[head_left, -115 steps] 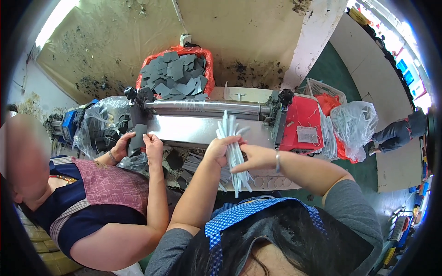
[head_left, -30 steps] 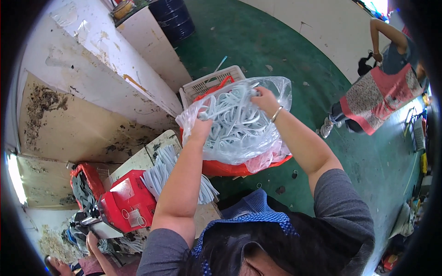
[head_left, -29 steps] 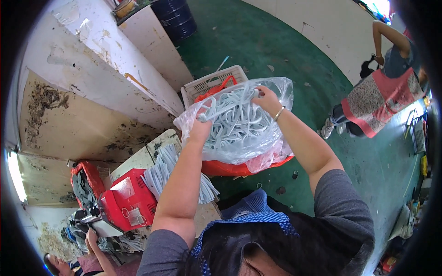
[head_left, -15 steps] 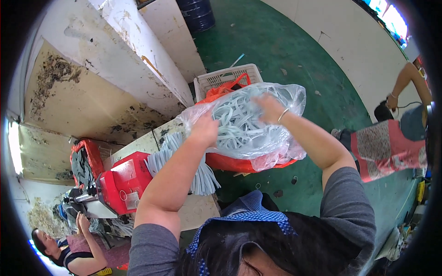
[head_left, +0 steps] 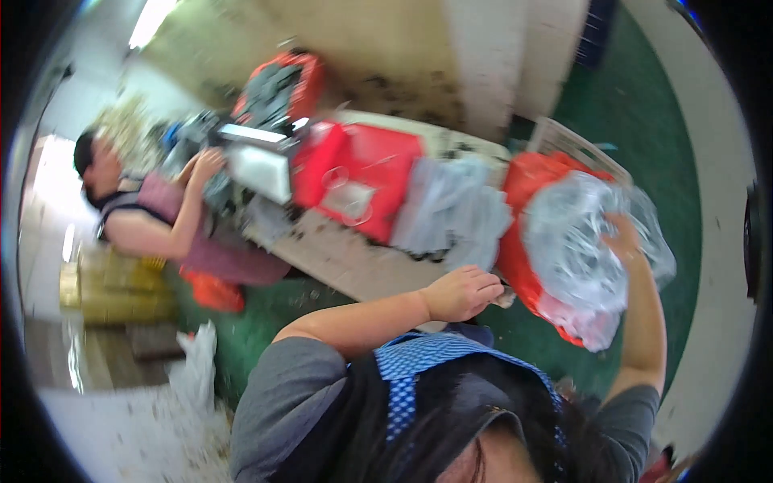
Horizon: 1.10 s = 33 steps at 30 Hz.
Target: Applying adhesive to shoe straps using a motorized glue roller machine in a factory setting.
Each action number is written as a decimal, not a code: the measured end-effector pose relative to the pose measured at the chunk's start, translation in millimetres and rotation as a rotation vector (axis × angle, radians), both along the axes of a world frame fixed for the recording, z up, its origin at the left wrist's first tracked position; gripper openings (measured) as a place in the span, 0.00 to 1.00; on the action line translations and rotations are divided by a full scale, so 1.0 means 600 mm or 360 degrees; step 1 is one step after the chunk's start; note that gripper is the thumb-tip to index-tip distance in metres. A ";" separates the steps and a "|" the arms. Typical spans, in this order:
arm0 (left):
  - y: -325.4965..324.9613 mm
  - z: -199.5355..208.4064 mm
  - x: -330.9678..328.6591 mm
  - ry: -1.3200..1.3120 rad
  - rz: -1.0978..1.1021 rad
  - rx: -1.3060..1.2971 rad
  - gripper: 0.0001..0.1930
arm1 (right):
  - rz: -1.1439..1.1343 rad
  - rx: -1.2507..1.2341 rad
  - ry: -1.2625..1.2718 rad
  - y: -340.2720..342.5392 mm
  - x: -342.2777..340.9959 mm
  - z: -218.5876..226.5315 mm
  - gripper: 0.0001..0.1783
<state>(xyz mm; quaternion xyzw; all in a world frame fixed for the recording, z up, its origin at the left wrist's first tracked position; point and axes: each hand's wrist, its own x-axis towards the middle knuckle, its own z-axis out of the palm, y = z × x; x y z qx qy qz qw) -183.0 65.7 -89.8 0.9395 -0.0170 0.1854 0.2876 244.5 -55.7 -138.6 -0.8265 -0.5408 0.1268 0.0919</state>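
At the right, a clear plastic bag (head_left: 654, 229) holds a heap of pale grey-white strips (head_left: 564, 216). My right hand (head_left: 622, 237) reaches over these strips at the bag's right side; motion smears its fingers. My left hand (head_left: 460, 293) is at the near edge of the table, its fingers curled closed. A small pale piece shows by the fingertips, but I cannot make out whether the hand holds it. Beyond that hand, a bundle of pale strips (head_left: 455, 205) hangs over the table (head_left: 322, 256). Red plastic (head_left: 515, 241) lies around and under the clear bag.
A red machine (head_left: 366, 173) stands on the table left of the bundle. Farther left sits a co-worker (head_left: 181, 209) with raised hands. An orange-red bag (head_left: 278, 88) of dark grey pieces is behind. A white crate (head_left: 580, 145) stands at the back right on the green floor (head_left: 636, 105).
The view has swung left, shifting the scene rightward. My left hand has left the strips in the bag and come to the table's near edge. My right hand is still over the strips.
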 end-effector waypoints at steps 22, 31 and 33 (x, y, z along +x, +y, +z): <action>0.652 -0.218 -0.725 0.1205 0.3429 -0.1303 0.50 | -0.1185 0.0376 0.0412 0.057 -0.582 0.104 0.10; 0.704 -0.347 -0.873 0.0519 0.2933 -0.1439 0.26 | -0.0880 0.0510 0.0701 0.171 -0.830 0.160 0.09; 0.683 -0.315 -0.862 0.0076 0.2779 -0.1622 0.23 | -0.0868 0.0558 0.0759 0.185 -0.849 0.162 0.08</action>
